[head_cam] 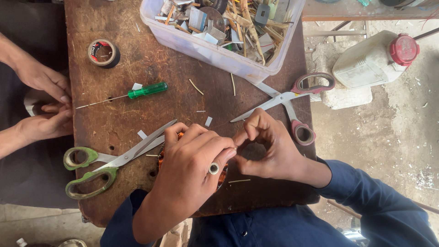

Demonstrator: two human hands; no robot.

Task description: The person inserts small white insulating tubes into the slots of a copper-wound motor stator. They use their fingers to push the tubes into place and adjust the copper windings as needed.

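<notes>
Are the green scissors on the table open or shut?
Open. The green scissors lie with both handle loops spread apart near the left hand, though the blades look nearly together.

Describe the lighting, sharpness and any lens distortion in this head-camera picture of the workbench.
Head view: soft, even daylight, no harsh shadows; the bench and both hands, left and right, look sharp; the white jug is brightly lit; edges bow slightly from the wide lens.

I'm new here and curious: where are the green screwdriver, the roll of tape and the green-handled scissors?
Green screwdriver [147, 90], head view, on its handle.
Roll of tape [111, 58], head view, on its outer rim.
Green-handled scissors [132, 153], head view, on the blades.
</notes>
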